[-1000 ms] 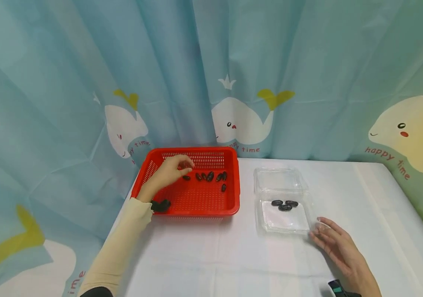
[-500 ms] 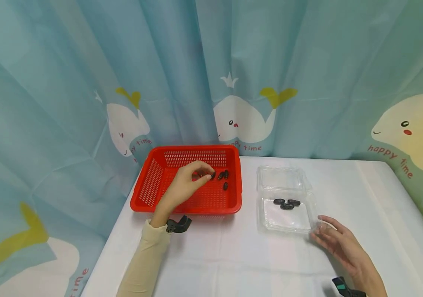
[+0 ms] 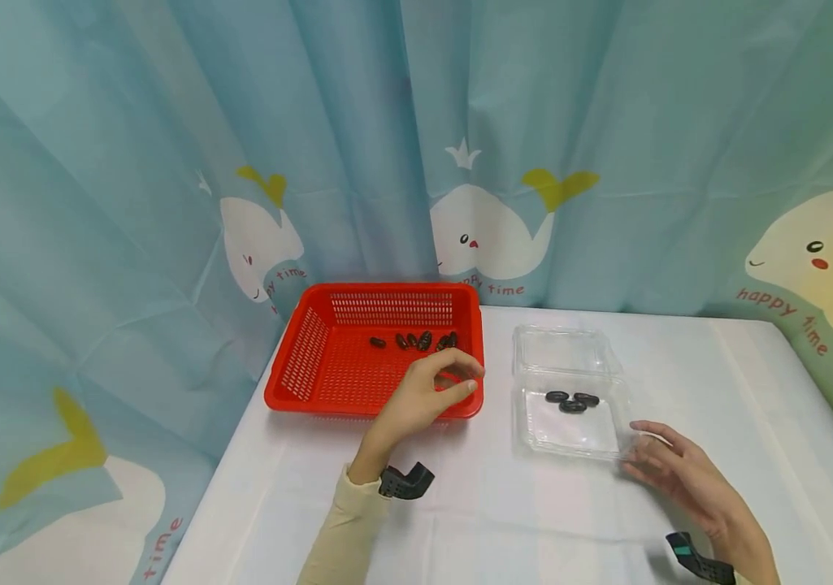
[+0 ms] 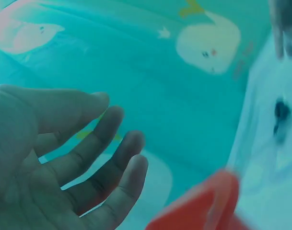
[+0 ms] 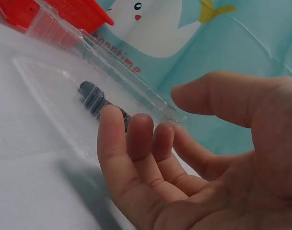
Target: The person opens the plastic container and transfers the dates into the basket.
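My left hand hovers over the right front corner of a red plastic basket. Its fingers are loosely bent, with nothing visible between them in the left wrist view. Inside the basket, several dark oval pieces, perhaps dates, lie toward the back and right, partly hidden by that hand. A clear hinged plastic box lies with its lid folded back, and three similar dark pieces sit in its base. By the box's right front corner is my right hand, fingers relaxed; whether they touch the box, I cannot tell.
A white cloth covers the table. Behind it and along the left hangs a blue curtain with printed whales. Each wrist wears a black strap.
My left hand has moved right across the basket, from its left part to its right front corner. My right hand stays beside the box. The head view has shifted slightly.
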Demonstrator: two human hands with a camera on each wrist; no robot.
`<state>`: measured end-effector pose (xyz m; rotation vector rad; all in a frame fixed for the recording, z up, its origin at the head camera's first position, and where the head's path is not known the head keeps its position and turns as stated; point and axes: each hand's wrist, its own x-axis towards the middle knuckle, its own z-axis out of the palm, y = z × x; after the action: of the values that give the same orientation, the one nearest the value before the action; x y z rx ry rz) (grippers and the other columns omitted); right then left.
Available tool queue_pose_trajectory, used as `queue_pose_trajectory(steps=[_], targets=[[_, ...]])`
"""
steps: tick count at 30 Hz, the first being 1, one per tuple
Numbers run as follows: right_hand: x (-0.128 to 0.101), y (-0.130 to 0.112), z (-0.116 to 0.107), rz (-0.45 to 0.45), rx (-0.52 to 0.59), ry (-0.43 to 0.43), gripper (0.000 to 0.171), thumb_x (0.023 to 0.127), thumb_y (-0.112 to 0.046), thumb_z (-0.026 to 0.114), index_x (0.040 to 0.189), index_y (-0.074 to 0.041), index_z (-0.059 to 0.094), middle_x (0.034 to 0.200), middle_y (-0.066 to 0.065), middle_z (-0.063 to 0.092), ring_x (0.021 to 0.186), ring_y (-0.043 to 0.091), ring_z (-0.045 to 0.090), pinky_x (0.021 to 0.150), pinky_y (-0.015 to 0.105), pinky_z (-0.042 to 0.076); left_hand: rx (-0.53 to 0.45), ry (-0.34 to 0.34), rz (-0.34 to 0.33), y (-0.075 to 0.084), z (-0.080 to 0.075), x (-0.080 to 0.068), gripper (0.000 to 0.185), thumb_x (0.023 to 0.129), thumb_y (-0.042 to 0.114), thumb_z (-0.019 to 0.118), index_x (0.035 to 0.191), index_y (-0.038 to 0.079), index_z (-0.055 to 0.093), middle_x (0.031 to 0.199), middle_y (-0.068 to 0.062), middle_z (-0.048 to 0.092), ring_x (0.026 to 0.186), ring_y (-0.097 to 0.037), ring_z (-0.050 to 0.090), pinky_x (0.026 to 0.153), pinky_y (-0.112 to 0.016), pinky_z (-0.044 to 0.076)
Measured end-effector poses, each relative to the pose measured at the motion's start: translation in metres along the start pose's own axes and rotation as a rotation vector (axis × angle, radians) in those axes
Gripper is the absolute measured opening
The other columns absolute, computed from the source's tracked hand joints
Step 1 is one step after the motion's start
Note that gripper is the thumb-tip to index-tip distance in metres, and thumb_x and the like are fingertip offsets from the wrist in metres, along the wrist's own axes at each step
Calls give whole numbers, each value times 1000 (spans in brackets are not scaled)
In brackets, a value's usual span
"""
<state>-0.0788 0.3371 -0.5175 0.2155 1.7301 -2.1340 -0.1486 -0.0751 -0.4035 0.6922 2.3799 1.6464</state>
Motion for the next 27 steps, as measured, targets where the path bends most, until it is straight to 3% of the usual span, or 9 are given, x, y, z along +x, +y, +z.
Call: queue_pose_trajectory(steps=[3,9,14,18,24,27], targets=[[4,-2,-1,31,-45,42,24,110,-14,52,117,-32,65,96,-8,61,90,7,67,92,33,63,-62,-44,-2,0,13,3,19,99,10,68,118,11,71,118,-11,72,98,-9,67,83,-23,58],[12,-1,-2,118,-70,139,20,108,-18,58,110,-36,65,101,-9,60,91,8,66,88,29,63,-108,-57,8,-3,41,14,19,99,9,68,117,8,72,115,-12,74,98,-5,65,85,-21,56],[12,3,-1,54,-22,163,25,108,-15,57,107,-36,70,101,-12,65,90,4,66,84,25,62,-126,-39,-29,-7,66,25,18,98,7,69,115,10,73,114,-10,75,95,-4,66,85,-19,55],[12,6,2,0,5,167,27,108,-11,56,107,-34,70,97,-11,65,88,3,67,83,24,62,-209,-40,-51,-10,82,34,21,97,4,70,118,7,72,117,-13,75,95,-5,67,84,-18,55],[13,7,6,5,-9,182,27,107,-12,58,109,-37,67,97,-11,67,88,4,67,82,24,62,-303,-27,-64,-18,100,46,25,97,3,70,121,5,70,118,-17,75,97,-9,69,85,-17,56],[13,7,7,21,-29,200,26,107,-13,59,110,-38,64,96,-12,66,88,4,67,82,24,62,-305,6,-111,-24,110,52,27,96,5,70,123,6,70,118,-15,75,95,-8,70,83,-17,56]])
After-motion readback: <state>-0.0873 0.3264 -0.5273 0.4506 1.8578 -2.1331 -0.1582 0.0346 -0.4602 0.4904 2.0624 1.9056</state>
